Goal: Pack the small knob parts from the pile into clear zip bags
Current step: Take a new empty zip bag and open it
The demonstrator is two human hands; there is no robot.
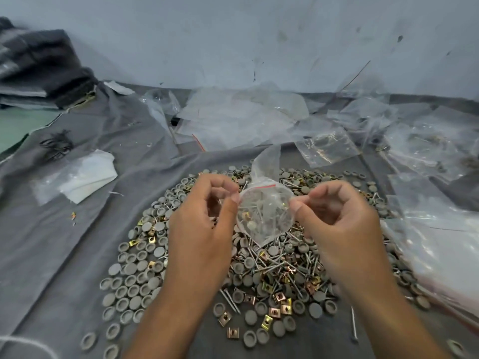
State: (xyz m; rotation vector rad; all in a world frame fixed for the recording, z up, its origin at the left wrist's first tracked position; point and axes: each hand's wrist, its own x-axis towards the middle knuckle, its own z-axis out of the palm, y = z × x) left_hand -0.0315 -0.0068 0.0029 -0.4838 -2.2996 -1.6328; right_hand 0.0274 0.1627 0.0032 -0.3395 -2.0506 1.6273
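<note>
Two hands share one clear zip bag (264, 216), held up between them just above the pile (259, 268) of small parts. The left hand (204, 224) pinches the bag's left edge with thumb and forefinger; the right hand (337, 218) pinches the right edge the same way, other fingers loosely curled. The bag sits dead centre, equally near both hands, its long axis running roughly vertical: red zip line at the top, rounded bottom sagging toward the pile. A loose flap of film sticks up past the zip. Inside are thin metal nails and at least one pale knob; the count cannot be told through the glare. The film is thin, glossy and crinkled, likely slippery and floppy under load. The pile below mixes matte grey round caps, some dish-side up, with brass-coloured square clips and long steel screws, all spread on a grey cloth (90, 141). More empty and filled bags (326, 146) lie behind and to the right. The next move likely hinges on the zip line, by the look running between the two pinch points.
</note>
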